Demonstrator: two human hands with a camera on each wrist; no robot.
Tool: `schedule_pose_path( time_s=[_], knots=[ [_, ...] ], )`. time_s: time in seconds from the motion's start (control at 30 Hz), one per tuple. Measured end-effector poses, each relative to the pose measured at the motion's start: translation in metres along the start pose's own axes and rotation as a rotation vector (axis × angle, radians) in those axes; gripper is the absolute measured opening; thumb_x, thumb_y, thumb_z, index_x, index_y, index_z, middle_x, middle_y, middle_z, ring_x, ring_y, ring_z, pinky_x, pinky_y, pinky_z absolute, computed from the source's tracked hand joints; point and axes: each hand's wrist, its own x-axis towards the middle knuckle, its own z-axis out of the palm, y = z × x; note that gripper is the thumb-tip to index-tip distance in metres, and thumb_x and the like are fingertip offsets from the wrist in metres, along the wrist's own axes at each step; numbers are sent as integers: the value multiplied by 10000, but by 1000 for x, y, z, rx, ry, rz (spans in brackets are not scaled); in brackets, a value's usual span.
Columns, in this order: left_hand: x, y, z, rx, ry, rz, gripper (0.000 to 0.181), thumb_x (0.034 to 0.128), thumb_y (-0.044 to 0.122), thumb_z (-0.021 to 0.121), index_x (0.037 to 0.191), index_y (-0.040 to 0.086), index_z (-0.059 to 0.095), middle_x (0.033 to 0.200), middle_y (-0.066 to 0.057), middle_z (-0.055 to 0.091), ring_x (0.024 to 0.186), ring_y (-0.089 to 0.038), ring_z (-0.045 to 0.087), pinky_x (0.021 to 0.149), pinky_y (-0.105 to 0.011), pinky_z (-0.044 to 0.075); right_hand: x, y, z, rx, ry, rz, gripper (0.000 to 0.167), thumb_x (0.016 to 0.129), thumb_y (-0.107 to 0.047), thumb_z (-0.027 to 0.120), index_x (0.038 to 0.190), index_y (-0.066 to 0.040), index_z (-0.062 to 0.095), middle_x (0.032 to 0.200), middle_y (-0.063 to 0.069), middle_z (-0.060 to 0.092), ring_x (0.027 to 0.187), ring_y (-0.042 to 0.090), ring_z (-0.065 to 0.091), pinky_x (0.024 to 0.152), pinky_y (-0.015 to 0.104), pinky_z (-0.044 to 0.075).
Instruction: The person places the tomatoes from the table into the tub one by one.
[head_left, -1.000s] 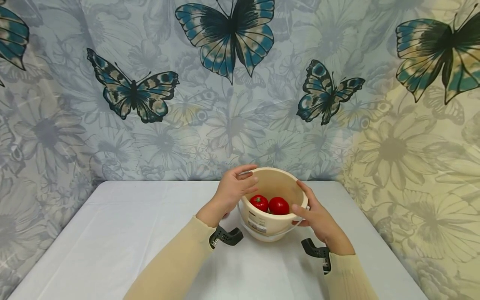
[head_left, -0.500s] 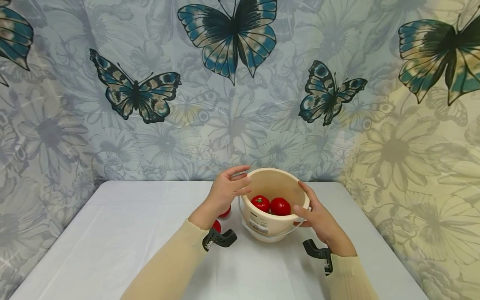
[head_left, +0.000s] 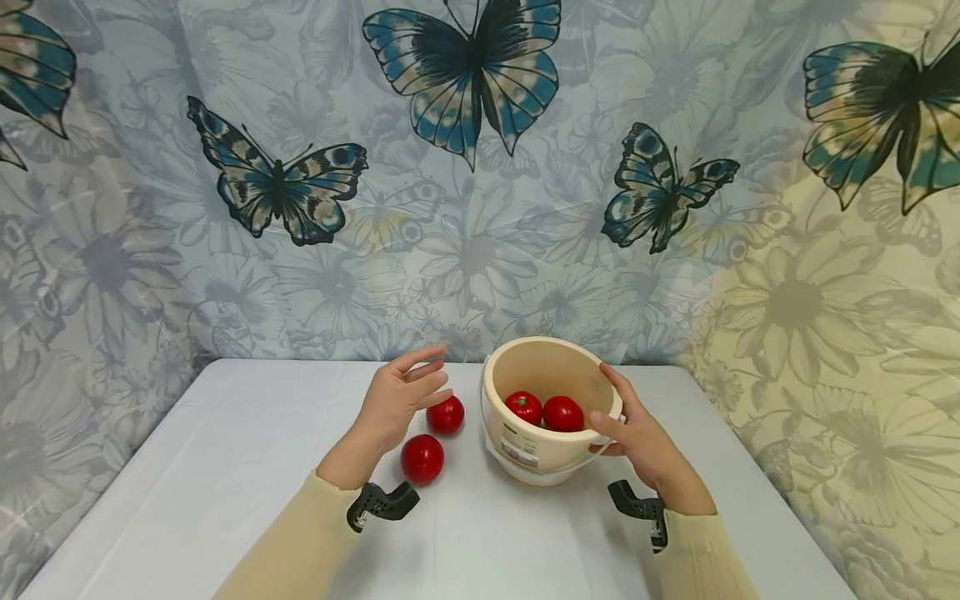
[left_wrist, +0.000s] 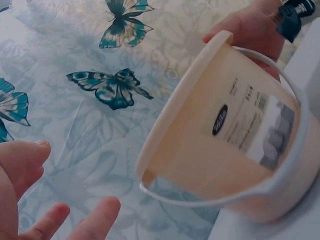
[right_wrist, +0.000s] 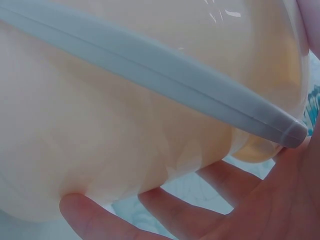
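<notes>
A cream bucket [head_left: 543, 454] stands on the white-covered table with two red tomatoes inside; one tomato [head_left: 523, 407] shows a green stem, and the other tomato [head_left: 562, 413] lies beside it. My right hand [head_left: 641, 437] holds the bucket's right side, thumb at the rim; in the right wrist view its fingers [right_wrist: 175, 212] press the outer wall below the grey handle [right_wrist: 165, 75]. Left of the bucket, my left hand [head_left: 393, 404] is raised and holds nothing, fingers spread. Close by it on the table sit a far tomato [head_left: 446, 416], partly behind the fingers, and a nearer tomato [head_left: 422, 459].
The bucket's thin handle [left_wrist: 210, 202] hangs down around its front, below a printed label [left_wrist: 250, 125]. A butterfly-printed cloth [head_left: 480, 250] hangs behind the table [head_left: 187, 467]. Each wrist carries a black camera mount, such as the left mount [head_left: 384, 502].
My left hand has left the bucket's left side and moved left and slightly down, uncovering two tomatoes on the table. The right hand keeps its hold on the bucket.
</notes>
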Motion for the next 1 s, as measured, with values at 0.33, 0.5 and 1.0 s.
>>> schedule_pose_path(
  time_s=[0.33, 0.5, 1.0],
  knots=[
    [-25, -14, -55, 143, -88, -72, 613, 904, 52, 735, 1457, 16, 473, 1520, -137, 367, 1359, -377, 392, 897, -475, 547, -1, 2, 0, 15, 6, -10, 817, 978, -197, 625, 1610, -236, 109, 1522, 268, 159, 1106, 492, 530, 760, 570, 574],
    [-32, -20, -80, 179, -129, -115, 665, 916, 56, 719, 1505, 41, 410, 1554, -145, 326, 1384, -426, 340, 908, -495, 537, 0, 2, 1, 13, 5, -15, 819, 976, -214, 632, 1610, -237, 113, 1532, 259, 153, 1097, 476, 542, 757, 573, 575],
    [-36, -63, -125, 114, -235, -251, 706, 952, -12, 634, 1542, -48, 247, 1591, -273, 154, 1420, -492, 216, 924, -542, 519, 0, -1, 0, 0, -3, -25, 842, 972, -254, 652, 1611, -232, 104, 1510, 276, 170, 1089, 474, 546, 757, 576, 574]
  ],
)
